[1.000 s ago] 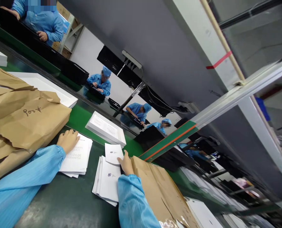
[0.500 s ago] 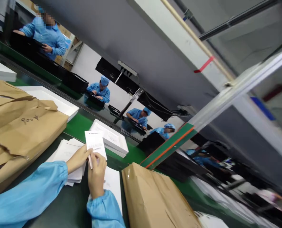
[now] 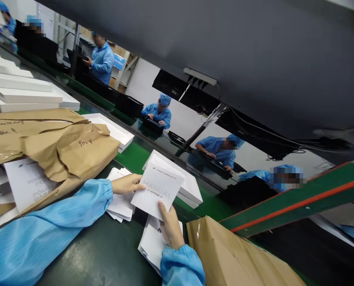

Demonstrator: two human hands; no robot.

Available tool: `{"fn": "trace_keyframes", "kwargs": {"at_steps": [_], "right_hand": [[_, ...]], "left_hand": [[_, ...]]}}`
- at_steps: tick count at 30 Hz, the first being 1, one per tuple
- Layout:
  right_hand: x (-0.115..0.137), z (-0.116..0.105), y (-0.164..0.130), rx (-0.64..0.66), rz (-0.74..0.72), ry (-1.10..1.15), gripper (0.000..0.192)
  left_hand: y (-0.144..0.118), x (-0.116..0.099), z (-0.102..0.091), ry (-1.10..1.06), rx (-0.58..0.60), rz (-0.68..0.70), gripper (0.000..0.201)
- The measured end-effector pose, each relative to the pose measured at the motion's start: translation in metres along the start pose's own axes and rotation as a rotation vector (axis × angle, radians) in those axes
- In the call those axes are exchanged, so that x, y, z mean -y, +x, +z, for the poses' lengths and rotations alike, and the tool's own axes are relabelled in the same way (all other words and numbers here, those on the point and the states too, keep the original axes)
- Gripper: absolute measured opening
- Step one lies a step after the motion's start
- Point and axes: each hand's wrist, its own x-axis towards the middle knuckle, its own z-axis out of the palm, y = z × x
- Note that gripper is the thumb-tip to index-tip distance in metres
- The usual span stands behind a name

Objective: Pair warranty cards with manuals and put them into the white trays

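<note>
A white paper manual [image 3: 157,188] with grey and black print on its cover is held up between both my hands. My left hand [image 3: 127,184] pinches its left edge, thumb on top. My right hand [image 3: 171,228] grips its lower right edge, with the thumb on the cover. Below my left hand lies a loose pile of white booklets [image 3: 118,204]. Another stack of white booklets [image 3: 149,242] sits beneath my right hand, partly hidden by it. Just behind the manual stands an open white box [image 3: 191,192], partly covered by it.
A torn brown paper package [image 3: 84,155] with booklets inside lies at the left. Another brown package [image 3: 224,254] stands at the right. White boxes [image 3: 24,85] are stacked at the far left. A green post with an orange stripe [image 3: 296,198] crosses the right. Co-workers sit across the line.
The view has swung, so the bench appears further right. My hands have moved apart to the manual's edges, and its cover now faces me more fully.
</note>
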Motion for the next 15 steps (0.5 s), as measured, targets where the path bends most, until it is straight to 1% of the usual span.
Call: {"fn": "trace_keyframes", "kwargs": {"at_steps": [1, 2, 3, 4, 6, 7, 8, 10, 13, 15], "right_hand": [[0.000, -0.002, 0.000, 0.065, 0.072, 0.083, 0.055], [0.001, -0.004, 0.000, 0.074, 0.113, 0.149, 0.053], [0.000, -0.007, 0.000, 0.030, 0.125, 0.199, 0.052], [0.000, -0.011, 0.000, -0.039, 0.122, 0.239, 0.053], [0.000, -0.017, 0.001, -0.158, 0.123, 0.299, 0.055], [-0.001, -0.019, 0.001, -0.185, 0.134, 0.315, 0.056], [-0.001, -0.021, 0.000, -0.191, 0.146, 0.327, 0.057], [-0.003, -0.021, -0.001, -0.172, 0.164, 0.343, 0.055], [-0.008, -0.018, -0.002, -0.140, 0.182, 0.360, 0.054], [-0.011, -0.016, -0.002, -0.132, 0.186, 0.357, 0.053]], "left_hand": [[-0.001, -0.003, -0.004, 0.036, 0.039, 0.002, 0.029], [-0.003, -0.005, -0.009, 0.088, 0.036, -0.012, 0.028], [-0.004, -0.005, -0.014, 0.166, -0.014, -0.045, 0.029], [-0.006, -0.004, -0.021, 0.285, -0.098, -0.107, 0.029], [-0.010, 0.001, -0.033, 0.580, -0.292, -0.278, 0.030], [-0.012, 0.004, -0.037, 0.706, -0.352, -0.364, 0.030], [-0.015, 0.007, -0.041, 0.798, -0.383, -0.436, 0.030], [-0.019, 0.012, -0.043, 0.868, -0.385, -0.523, 0.033], [-0.024, 0.017, -0.043, 0.888, -0.387, -0.578, 0.045], [-0.027, 0.019, -0.044, 0.897, -0.408, -0.582, 0.043]]}}
